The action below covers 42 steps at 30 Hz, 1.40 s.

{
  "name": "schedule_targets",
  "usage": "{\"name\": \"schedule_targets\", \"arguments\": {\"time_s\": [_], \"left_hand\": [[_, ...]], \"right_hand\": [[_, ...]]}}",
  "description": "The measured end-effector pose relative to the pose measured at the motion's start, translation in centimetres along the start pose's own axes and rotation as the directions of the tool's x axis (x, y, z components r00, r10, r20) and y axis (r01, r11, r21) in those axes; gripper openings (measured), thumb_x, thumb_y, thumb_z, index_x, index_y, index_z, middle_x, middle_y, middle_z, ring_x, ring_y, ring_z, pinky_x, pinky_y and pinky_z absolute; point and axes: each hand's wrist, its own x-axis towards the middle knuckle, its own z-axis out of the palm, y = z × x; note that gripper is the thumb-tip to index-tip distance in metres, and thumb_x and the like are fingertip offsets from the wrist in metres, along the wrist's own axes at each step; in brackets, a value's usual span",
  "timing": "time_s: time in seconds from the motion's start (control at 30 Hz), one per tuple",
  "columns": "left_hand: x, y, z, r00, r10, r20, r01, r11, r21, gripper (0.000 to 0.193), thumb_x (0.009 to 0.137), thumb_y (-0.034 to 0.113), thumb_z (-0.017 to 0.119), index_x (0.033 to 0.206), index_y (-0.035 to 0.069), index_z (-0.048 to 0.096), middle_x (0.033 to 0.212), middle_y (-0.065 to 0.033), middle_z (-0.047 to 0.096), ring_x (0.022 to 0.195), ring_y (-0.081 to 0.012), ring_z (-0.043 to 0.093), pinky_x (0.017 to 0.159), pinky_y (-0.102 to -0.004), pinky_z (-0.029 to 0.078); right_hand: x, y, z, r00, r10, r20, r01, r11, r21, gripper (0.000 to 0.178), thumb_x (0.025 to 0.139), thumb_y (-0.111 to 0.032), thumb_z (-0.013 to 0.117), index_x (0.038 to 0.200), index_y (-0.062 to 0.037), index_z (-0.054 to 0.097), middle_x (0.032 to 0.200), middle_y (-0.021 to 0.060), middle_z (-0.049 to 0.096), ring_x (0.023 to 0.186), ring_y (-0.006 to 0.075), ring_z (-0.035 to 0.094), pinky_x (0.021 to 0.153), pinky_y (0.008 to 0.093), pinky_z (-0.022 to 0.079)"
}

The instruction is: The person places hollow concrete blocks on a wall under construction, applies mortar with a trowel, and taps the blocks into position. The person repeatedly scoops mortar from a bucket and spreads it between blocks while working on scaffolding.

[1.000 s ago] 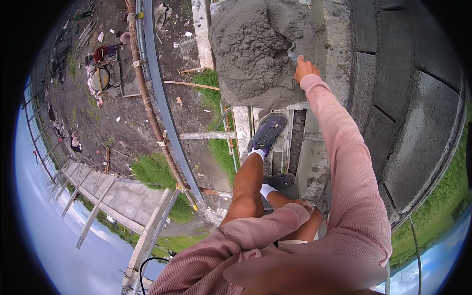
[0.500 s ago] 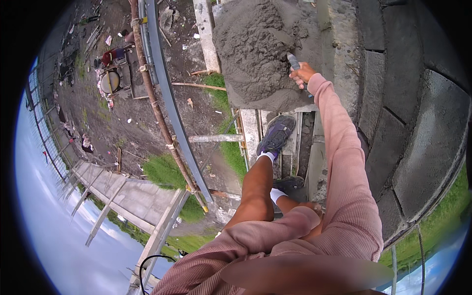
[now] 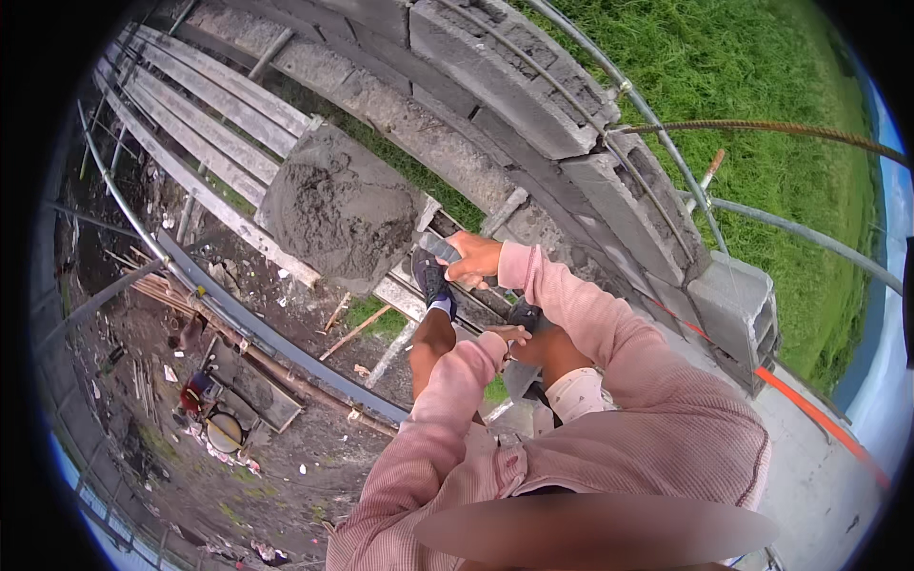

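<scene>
My right hand (image 3: 474, 259) is wrapped round a grey, mortar-smeared trowel (image 3: 438, 249), held just above my shoe at the near edge of the mortar. The tool's far part is hidden by the hand. The wet grey mortar heap (image 3: 343, 205) lies on the planks, with its surface rough and lumpy. My left hand (image 3: 511, 336) is lower, in front of my legs, with its fingers bent. A flat grey piece (image 3: 519, 378) shows just below it; whether the hand grips this piece is unclear.
On the right runs a concrete block wall (image 3: 619, 195) with rebar and pipes beside it. Long scaffold planks (image 3: 205, 119) lead away at the upper left. A metal rail (image 3: 286, 338) borders the drop to littered ground, where a drum (image 3: 225, 433) stands. An orange strip (image 3: 819, 414) is at the right.
My view has swung toward the block wall. My right hand has drawn back from the mortar heap with the trowel. My left hand has come into view in front of my legs.
</scene>
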Motion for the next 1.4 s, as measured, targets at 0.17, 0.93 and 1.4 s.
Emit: {"name": "schedule_targets", "arguments": {"time_s": [0.17, 0.93, 1.4], "left_hand": [[-5.9, 1.3, 3.2, 0.965, -0.027, -0.260, 0.084, 0.974, 0.209, 0.024, 0.087, 0.032, 0.062, 0.108, 0.022, 0.067, 0.076, -0.0020, 0.062, 0.046, -0.0155, 0.046, 0.044, -0.0363, 0.041], [-13.2, 14.2, 37.5, 0.992, 0.082, 0.095, -0.125, 0.709, 0.694, 0.045, 0.093, 0.035, 0.061, 0.121, 0.000, 0.056, 0.080, -0.0075, 0.066, 0.043, -0.0132, 0.050, 0.040, -0.0264, 0.045], [5.9, 21.4, 70.0, 0.917, 0.239, 0.320, -0.382, 0.295, 0.876, 0.029, 0.098, 0.035, 0.051, 0.114, 0.016, 0.066, 0.106, 0.0015, 0.068, 0.074, -0.0095, 0.060, 0.071, -0.0262, 0.049]], "right_hand": [[-27.0, 3.3, 8.6, 0.903, -0.047, -0.427, 0.023, 0.998, -0.061, 0.046, 0.071, -0.025, 0.068, 0.098, 0.0092, 0.054, 0.081, 0.0153, 0.061, 0.077, 0.0269, 0.063, 0.065, 0.0374, 0.049], [-60.2, 24.2, 26.9, 0.195, 0.472, -0.860, 0.969, -0.230, 0.093, 0.016, 0.087, -0.006, 0.060, 0.077, -0.0114, 0.048, 0.060, -0.0069, 0.044, 0.046, 0.0039, 0.042, 0.042, 0.0244, 0.037], [-61.5, 25.1, 16.0, -0.010, 0.472, -0.881, 0.838, -0.477, -0.265, 0.008, 0.088, -0.003, 0.054, 0.082, -0.0025, 0.048, 0.064, -0.0002, 0.044, 0.051, 0.0092, 0.045, 0.049, 0.0294, 0.042]]}}
